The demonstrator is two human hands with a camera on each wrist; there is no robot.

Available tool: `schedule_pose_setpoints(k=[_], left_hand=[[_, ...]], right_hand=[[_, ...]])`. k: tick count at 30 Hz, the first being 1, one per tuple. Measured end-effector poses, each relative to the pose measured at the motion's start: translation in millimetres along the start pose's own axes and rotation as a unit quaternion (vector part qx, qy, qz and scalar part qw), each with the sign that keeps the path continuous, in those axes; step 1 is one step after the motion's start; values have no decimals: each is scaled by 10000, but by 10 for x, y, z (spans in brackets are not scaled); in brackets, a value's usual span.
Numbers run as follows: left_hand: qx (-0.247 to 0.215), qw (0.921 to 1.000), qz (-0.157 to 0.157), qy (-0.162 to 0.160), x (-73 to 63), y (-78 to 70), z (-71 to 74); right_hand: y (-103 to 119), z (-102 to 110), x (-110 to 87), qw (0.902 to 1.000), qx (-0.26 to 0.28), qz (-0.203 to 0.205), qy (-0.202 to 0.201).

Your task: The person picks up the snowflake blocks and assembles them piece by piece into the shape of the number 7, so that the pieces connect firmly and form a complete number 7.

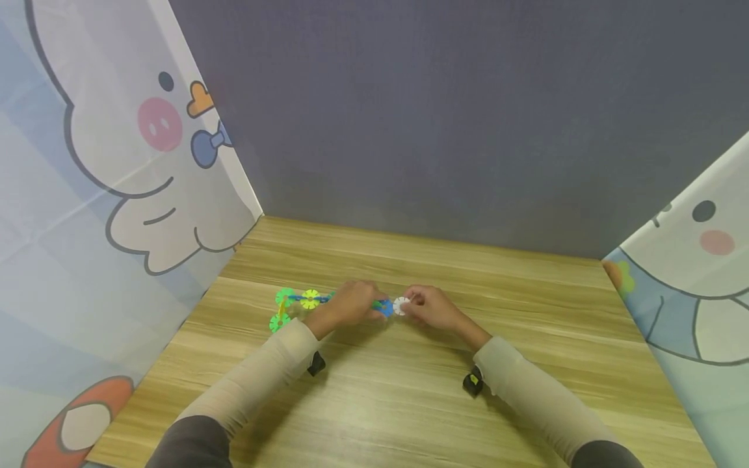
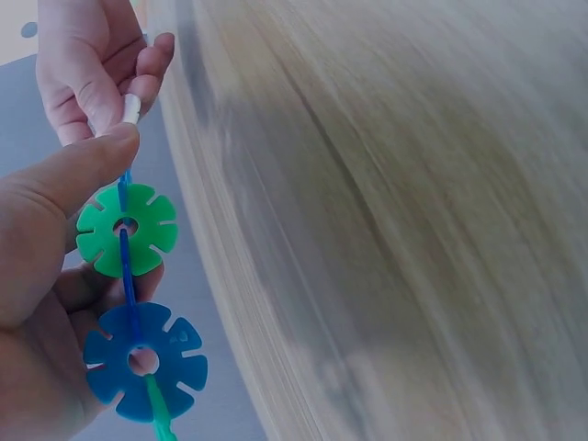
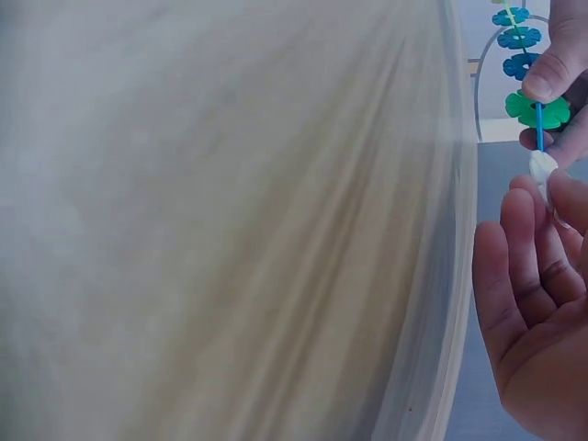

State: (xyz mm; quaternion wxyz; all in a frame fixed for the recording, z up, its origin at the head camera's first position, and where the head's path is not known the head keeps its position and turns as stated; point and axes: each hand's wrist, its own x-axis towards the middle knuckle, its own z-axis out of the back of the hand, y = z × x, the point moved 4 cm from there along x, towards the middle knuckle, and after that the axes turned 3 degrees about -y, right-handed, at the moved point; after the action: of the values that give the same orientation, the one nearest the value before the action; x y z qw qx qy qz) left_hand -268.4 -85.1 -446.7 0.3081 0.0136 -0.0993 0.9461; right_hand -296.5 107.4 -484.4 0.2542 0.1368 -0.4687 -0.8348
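Note:
A chain of slotted plastic discs stretches left to right above the table. My left hand (image 1: pixel 353 303) grips it near its right end, thumb and fingers about a green disc (image 2: pixel 156 241) and a blue disc (image 1: pixel 385 309). Between thumb and fingertips, my right hand (image 1: pixel 434 308) pinches a white disc (image 1: pixel 398 305). The white disc is at the blue disc's edge; whether their slots interlock cannot be made out. Another blue disc (image 2: pixel 179 367) lies nearer the left wrist camera. At the chain's left end are a yellow disc (image 1: pixel 306 298) and green discs (image 1: pixel 285 294), with part of the middle hidden behind my left hand.
The wood-grain table (image 1: pixel 374 409) extends around both hands. A dark grey panel (image 1: pixel 409 130) rises behind it, and cartoon-printed sheets (image 1: pixel 117 214) stand at both sides. Dark wrist devices (image 1: pixel 473 382) hang under the sleeves.

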Motion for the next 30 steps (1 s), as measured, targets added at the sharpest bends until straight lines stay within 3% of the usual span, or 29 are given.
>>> schedule_pose_setpoints(k=[4,14,23,30], left_hand=[[31,10000,-25,-60,-2,5,0],[45,9999,-40,-106,-8,-15,17],[-82,9998,13,-176,-17,-30,64],[-137,9997,83,-209,-7,0,60]], right_hand=[[20,-19,-11,9999,-111,74,-62],[80,-13,-20,9904,-1216,634,-198],[183,-29,-62,9812,-1577,1005,-473],[167,-37,-60,9822,-1568,931,-457]])
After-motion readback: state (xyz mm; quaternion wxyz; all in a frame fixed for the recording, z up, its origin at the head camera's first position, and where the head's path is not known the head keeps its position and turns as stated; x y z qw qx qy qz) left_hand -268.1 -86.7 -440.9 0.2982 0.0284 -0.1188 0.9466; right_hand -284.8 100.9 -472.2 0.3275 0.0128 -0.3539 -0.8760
